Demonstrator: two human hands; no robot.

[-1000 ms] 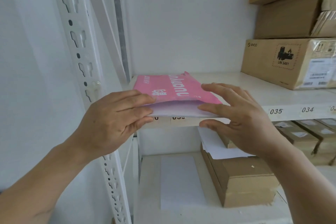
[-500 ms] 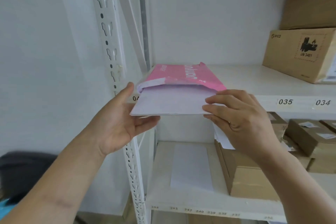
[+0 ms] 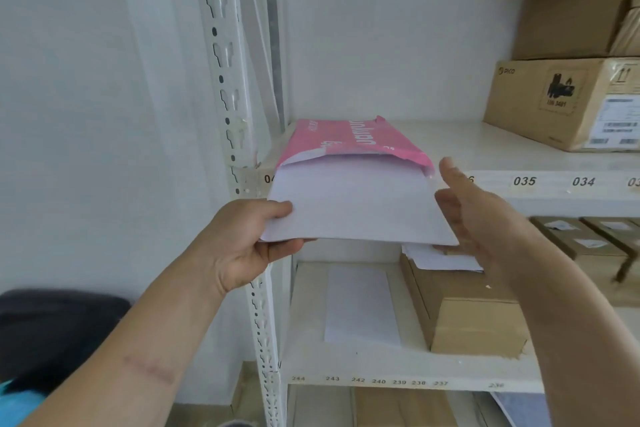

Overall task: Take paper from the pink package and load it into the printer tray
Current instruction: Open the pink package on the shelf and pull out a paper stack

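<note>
Since half a second ago we have drawn the paper stack (image 3: pixel 356 204) further out of the pink package (image 3: pixel 349 140), so most of the white sheets now hang forward past the shelf (image 3: pixel 460 149) edge, with only their far end under the package's torn mouth. Our left hand (image 3: pixel 252 246) pinches the stack's near-left corner, thumb on top and fingers beneath. Our right hand (image 3: pixel 485 218) has let go of the top and is spread flat along the stack's right edge, fingers extended; whether it touches the paper we cannot tell.

Glossy and crinkled, the package lies flat on the shelf with white lettering on its upper face. Its paper is smooth, matte and rectangular. At the right of the same shelf are brown cardboard boxes (image 3: pixel 561 100), the lowest labelled. On the lower shelf (image 3: pixel 311 350) lie a single white sheet (image 3: pixel 360 305) and a flat cardboard box (image 3: pixel 467 312) with loose papers on top.
</note>
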